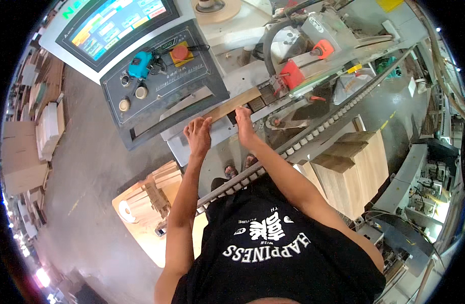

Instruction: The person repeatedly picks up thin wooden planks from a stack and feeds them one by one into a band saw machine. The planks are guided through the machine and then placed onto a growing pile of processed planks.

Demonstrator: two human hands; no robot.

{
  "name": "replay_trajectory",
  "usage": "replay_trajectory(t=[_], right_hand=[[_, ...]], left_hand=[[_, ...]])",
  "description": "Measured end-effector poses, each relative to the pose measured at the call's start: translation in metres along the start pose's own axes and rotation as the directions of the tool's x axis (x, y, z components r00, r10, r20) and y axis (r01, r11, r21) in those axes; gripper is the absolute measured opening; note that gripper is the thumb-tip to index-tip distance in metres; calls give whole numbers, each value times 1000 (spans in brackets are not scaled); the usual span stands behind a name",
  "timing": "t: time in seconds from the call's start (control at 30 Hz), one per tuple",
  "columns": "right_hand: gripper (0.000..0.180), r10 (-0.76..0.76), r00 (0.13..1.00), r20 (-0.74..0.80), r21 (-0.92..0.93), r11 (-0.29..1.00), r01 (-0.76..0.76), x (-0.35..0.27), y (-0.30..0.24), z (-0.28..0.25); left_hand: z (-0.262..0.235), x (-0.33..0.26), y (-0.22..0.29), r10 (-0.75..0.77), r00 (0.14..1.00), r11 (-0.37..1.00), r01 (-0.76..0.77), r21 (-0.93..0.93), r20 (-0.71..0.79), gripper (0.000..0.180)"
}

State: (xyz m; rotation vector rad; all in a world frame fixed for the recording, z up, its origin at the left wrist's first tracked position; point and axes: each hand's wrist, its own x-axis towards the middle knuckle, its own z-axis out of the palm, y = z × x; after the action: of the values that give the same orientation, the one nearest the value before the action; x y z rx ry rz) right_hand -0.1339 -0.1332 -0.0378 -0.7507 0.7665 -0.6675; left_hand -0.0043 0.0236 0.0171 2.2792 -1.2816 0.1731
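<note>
I have both hands on 1 wooden strip (231, 107), which lies aslant on the pale machine bed (175, 143), just beyond the lower edge of the control panel (164, 83). My left hand (198, 136) is at the strip's left end, its fingers bent and a little apart; whether they grip the wood or only press on it, I cannot tell. My right hand (244, 123) is farther along, fingers folded in and closed on the strip's near edge, close to the dark square blocks (256, 104). The strip's right end reaches up beside those blocks, short of the red guard (293, 75). I judge the step in hand to be lining up or feeding this 1 piece by feel, with my 2 hands sharing the work: the left to steady and push from behind, the right to guide the edge. The next move, as I see it, calls for even pressure from both, the strip flat and straight along the bed, and my right fingertips well away from the guard. If the left end swings out, I'd expect the piece to go in crooked.
</note>
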Motion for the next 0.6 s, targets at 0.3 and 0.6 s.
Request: replay_trajectory(t=[0.3,0.6], right_hand=[[70,-10,1000,-28,159,987,14,29,-32,-8],[62,-42,983,-177,-54,998,33,68,-59,-70]], left_hand=[[28,14,9,135,984,991,-135,-4,112,56],[73,57,67,241,964,970,-235,-63,111,64]])
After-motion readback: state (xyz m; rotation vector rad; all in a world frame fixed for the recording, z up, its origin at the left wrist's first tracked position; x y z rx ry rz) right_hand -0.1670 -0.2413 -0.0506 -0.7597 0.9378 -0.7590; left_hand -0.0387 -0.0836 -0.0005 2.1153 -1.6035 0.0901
